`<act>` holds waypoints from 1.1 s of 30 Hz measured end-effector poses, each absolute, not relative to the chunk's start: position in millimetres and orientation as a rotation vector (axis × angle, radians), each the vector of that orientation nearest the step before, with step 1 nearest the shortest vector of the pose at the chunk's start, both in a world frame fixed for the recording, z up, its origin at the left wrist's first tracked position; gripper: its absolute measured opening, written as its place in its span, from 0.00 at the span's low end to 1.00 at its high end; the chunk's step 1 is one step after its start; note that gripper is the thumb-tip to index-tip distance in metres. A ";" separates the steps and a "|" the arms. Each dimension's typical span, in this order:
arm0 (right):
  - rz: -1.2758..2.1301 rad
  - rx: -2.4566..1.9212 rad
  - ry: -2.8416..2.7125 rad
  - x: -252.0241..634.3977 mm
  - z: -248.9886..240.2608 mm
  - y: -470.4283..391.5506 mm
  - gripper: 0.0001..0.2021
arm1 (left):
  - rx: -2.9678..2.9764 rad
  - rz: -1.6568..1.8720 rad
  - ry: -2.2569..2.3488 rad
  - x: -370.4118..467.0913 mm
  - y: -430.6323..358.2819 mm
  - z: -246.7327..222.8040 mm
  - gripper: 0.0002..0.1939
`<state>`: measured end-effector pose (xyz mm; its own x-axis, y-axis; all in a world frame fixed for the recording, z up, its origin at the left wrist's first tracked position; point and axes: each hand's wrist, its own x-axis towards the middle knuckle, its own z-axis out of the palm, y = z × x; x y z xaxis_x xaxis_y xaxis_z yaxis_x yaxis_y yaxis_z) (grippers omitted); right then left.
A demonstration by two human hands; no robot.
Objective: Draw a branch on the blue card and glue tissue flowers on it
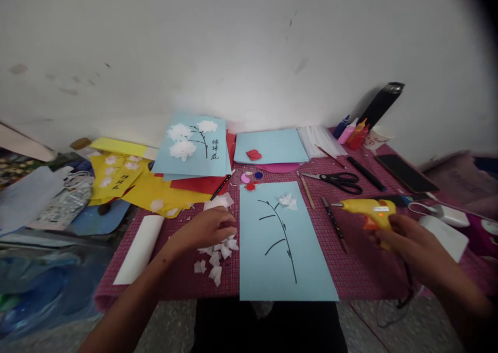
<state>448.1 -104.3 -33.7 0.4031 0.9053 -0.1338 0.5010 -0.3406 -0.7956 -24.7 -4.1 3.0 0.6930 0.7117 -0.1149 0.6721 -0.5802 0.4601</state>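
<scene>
My right hand (408, 241) is wrapped round the handle of a yellow hot glue gun (363, 206), its nozzle pointing left and an orange light glowing on its side. My left hand (212, 226) is curled over white tissue paper pieces (216, 259); whatever its fingers hold, if anything, is hidden. Between the hands lies a light blue sheet (268, 270) with a stem and branches drawn in black. One white paper flower (288, 202) sits at the upper right branch tip; the other branches are bare.
At the back left lies a finished blue card (163, 161) with white blossoms, near yellow papers (143, 189). Scissors (340, 180), a patterned pencil (333, 223), a black marker (365, 173) and a phone (406, 172) lie right. Paint bottles (352, 132) stand by the wall.
</scene>
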 end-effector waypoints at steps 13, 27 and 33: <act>1.282 -1.473 -0.679 390.3 -23.7 -137.4 0.11 | 2.033 0.259 1.196 -32.4 -7.1 0.3 0.09; 1.416 -1.466 -0.849 367.9 -37.0 -147.3 0.18 | 1.886 0.321 1.178 -27.4 -8.3 -5.8 0.07; 1.458 -1.507 -0.940 359.5 -41.2 -147.3 0.19 | 1.489 0.538 1.204 -32.6 -5.8 -4.4 0.12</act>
<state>359.5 -147.3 -41.2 0.0514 0.9205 -0.3872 -0.0273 -0.3863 -0.9220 -32.6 -5.8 -4.4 0.3818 0.8845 -0.2682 0.3899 0.1089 0.9144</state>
